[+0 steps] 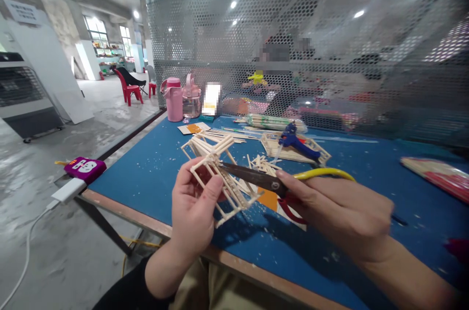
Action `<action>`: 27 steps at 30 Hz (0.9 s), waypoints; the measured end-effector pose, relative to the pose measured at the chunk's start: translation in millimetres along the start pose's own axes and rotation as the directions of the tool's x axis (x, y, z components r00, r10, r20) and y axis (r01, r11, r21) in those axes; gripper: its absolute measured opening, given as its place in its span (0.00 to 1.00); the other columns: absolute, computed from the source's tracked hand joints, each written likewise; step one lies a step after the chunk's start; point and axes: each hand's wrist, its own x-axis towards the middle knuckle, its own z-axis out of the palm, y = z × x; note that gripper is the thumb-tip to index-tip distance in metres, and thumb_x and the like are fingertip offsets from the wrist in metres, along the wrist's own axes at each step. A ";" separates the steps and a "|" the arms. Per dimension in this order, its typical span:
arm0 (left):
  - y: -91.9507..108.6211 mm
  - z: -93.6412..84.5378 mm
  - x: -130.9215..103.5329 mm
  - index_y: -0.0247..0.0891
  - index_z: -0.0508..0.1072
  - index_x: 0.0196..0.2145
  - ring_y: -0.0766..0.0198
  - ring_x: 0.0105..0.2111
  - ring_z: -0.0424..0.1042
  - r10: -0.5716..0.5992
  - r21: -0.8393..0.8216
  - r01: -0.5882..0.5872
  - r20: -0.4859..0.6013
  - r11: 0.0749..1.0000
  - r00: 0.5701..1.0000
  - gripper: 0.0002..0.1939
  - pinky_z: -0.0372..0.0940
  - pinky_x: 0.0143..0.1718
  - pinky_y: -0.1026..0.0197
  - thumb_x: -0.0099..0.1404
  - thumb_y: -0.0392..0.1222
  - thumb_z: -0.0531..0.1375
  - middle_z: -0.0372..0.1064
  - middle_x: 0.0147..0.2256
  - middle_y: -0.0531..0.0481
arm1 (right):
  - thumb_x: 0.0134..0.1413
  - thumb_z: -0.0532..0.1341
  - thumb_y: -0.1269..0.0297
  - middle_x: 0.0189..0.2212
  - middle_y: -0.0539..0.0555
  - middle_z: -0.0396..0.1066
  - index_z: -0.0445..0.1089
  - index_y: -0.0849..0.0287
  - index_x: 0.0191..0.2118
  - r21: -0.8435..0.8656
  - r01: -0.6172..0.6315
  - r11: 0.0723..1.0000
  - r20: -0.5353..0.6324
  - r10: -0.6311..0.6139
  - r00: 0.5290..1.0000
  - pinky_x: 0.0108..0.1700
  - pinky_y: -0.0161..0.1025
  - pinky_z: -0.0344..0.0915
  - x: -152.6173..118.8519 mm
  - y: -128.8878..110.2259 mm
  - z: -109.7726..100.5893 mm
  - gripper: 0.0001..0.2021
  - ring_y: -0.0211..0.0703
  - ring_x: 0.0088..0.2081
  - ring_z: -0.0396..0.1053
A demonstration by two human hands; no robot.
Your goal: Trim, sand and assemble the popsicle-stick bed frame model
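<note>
My left hand (196,202) is closed around a small frame model made of pale wooden sticks (229,205), held tilted above the table's front edge. In my right hand (344,207) is a pair of scissors (262,178) with dark blades, one yellow handle loop and one red one. The blade tips reach the upper joint of the stick frame, close to my left fingertips; whether they touch it I cannot tell. Just behind the scissors lies a heap of short cut sticks (264,163).
A blue glue gun (298,143) rests on another stick frame (322,154). Long sticks (229,135) and a bagged bundle (273,122) lie farther back. A pink flask (173,100) stands at the back left, before a perforated screen (205,31). A purple power strip (85,168) sits at the left edge.
</note>
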 end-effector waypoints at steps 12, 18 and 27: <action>-0.3 -4.5 -1.3 0.41 0.70 0.40 0.71 0.27 0.70 0.003 0.029 -0.003 -0.009 1.000 1.000 0.13 0.69 0.28 0.70 0.57 0.42 0.65 0.70 0.30 0.54 | 0.56 0.59 0.71 0.17 0.49 0.67 0.73 0.58 0.41 -0.002 0.050 0.999 -0.056 -0.050 0.997 0.24 0.33 0.57 8.1 0.0 9.0 0.09 0.35 0.20 0.62; 0.0 -5.6 -1.3 0.41 0.70 0.41 0.69 0.29 0.71 -0.047 -0.016 0.048 0.045 0.999 0.998 0.14 0.70 0.29 0.68 0.57 0.41 0.65 0.71 0.32 0.52 | 0.53 0.61 0.73 0.17 0.46 0.64 0.67 0.58 0.50 0.066 0.088 0.994 -0.050 -0.084 0.995 0.24 0.32 0.55 12.1 1.2 11.5 0.17 0.34 0.20 0.60; 1.8 -6.0 1.1 0.41 0.70 0.40 0.69 0.30 0.71 -0.062 -0.027 0.063 0.023 0.998 0.998 0.14 0.70 0.30 0.68 0.55 0.42 0.66 0.71 0.33 0.53 | 0.56 0.59 0.68 0.17 0.48 0.65 0.74 0.52 0.42 0.001 0.054 0.999 0.023 -0.054 0.998 0.24 0.35 0.55 19.5 0.1 5.2 0.10 0.36 0.21 0.61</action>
